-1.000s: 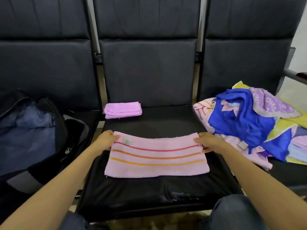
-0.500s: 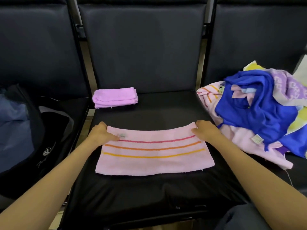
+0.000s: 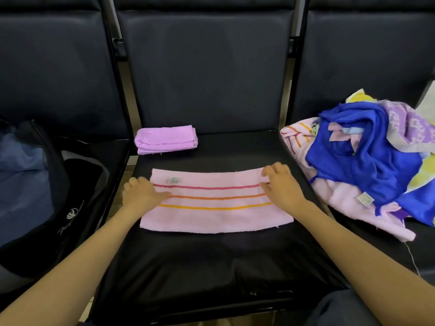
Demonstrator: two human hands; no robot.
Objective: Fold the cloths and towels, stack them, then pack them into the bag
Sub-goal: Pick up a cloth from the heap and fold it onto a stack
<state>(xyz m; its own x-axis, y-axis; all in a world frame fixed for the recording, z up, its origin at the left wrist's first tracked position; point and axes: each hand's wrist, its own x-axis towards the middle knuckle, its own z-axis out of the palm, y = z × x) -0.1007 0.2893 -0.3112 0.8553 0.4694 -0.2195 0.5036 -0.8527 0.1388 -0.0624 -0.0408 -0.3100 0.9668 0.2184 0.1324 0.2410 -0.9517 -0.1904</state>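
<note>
The striped towel (image 3: 216, 203) lies flat across the centre of the middle seat (image 3: 211, 267), with its long side running left to right and its stripes and label facing up. How many layers it has cannot be told from this view. The left hand (image 3: 141, 196) sits at the towel's left short edge. Its fingers are curled down over that edge and its thumb lies flat on top near the stripes, so the cloth is pinched between them. The right hand (image 3: 281, 184) holds the far right corner in the same manner, with the fingers bent together over the edge and the thumb on the upper face; the fingertips are hidden. Gripping both ends at once holds the fabric taut and the edges square, which is judged to be preparation for the next fold. The folded purple cloth (image 3: 166, 140) rests at the back left of the same seat, apart from the towel. It was probably set there as the base of the stack, outside the folding area. The pile of unfolded cloths (image 3: 341, 196), with a blue cloth (image 3: 376, 175) uppermost, occupies the seat at the right of the frame, near the right hand for supply. The bag (image 3: 70, 208) stands open on the seat at the left of the frame, close to the stack position, which would shorten the final packing move. Most of the task is judged to remain.
</note>
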